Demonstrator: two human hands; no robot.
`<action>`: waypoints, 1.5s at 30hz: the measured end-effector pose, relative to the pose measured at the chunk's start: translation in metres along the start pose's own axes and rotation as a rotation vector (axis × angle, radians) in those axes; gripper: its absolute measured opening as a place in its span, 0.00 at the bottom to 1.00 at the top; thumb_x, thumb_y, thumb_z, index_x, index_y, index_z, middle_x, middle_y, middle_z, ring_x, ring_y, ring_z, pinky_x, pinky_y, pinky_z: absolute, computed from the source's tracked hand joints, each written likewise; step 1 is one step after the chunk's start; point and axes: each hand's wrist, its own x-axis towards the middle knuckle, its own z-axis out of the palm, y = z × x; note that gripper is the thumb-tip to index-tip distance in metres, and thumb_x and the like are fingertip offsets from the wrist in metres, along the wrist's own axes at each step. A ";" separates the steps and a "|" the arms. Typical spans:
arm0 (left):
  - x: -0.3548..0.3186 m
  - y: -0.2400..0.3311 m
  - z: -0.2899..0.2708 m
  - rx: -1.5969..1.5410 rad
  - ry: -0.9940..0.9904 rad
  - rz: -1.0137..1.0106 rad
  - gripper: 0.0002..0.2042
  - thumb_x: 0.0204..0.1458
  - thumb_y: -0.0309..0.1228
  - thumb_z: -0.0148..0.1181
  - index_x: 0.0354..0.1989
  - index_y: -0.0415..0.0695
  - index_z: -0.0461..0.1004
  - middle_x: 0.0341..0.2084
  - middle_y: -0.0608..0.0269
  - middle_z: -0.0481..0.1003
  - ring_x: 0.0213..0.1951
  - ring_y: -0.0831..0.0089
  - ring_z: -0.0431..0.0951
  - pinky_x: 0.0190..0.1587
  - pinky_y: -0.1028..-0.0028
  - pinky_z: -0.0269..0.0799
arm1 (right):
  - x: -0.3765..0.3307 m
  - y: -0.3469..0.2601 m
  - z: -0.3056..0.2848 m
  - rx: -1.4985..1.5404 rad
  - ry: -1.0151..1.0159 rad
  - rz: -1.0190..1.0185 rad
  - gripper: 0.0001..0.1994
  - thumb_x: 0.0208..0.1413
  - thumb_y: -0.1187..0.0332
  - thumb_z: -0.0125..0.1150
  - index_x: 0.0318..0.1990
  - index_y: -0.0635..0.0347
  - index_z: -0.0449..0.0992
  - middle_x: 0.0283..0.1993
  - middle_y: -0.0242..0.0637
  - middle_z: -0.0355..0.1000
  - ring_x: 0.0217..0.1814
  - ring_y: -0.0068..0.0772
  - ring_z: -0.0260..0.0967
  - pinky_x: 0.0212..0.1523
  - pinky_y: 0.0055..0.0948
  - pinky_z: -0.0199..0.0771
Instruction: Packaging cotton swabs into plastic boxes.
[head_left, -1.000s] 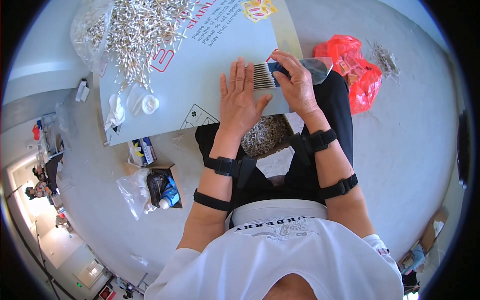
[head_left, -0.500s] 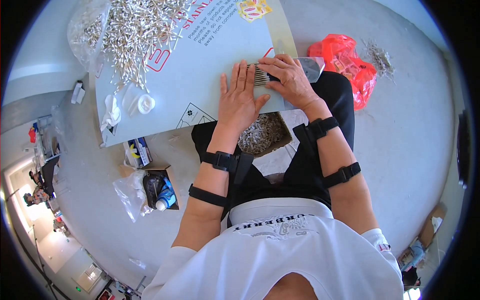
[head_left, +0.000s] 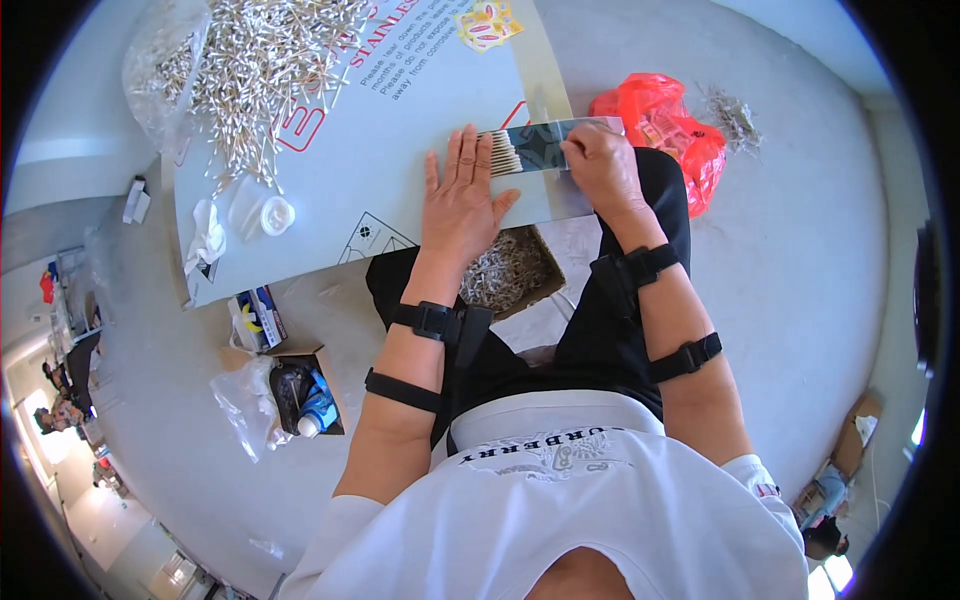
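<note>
A flat clear packet with a dark patterned panel (head_left: pixel 541 146) lies near the table's right edge, a row of cotton swabs (head_left: pixel 506 153) showing at its left part. My left hand (head_left: pixel 462 200) rests flat with its fingers stretched out, the fingertips beside and partly over the left ends of the swabs. At the packet's right end my right hand (head_left: pixel 605 165) is closed, its curled fingers pinching the clear film there. The fingertips of that hand are partly hidden. A large heap of loose cotton swabs (head_left: pixel 265 75) covers the table's far left.
On the table (head_left: pixel 400 130) are a small round white tub (head_left: pixel 277 215), a crumpled tissue (head_left: pixel 206 237) and yellow-and-white stickers (head_left: pixel 489 25). A carton of swabs (head_left: pixel 512 270) sits below the near edge. On the floor are a red bag (head_left: pixel 655 125) and a box with a bottle (head_left: pixel 317 405).
My right hand has gone from spread fingers over the packet to a closed grip at its right end, uncovering the dark panel. My left hand stays flat by the swabs.
</note>
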 end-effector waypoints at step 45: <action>0.019 0.045 0.024 -0.078 0.133 0.116 0.36 0.59 0.51 0.49 0.69 0.41 0.51 0.70 0.53 0.50 0.73 0.60 0.44 0.71 0.54 0.37 | 0.040 0.000 -0.005 -0.090 -0.406 0.291 0.12 0.38 0.60 0.60 0.26 0.58 0.81 0.31 0.50 0.77 0.36 0.52 0.76 0.40 0.42 0.77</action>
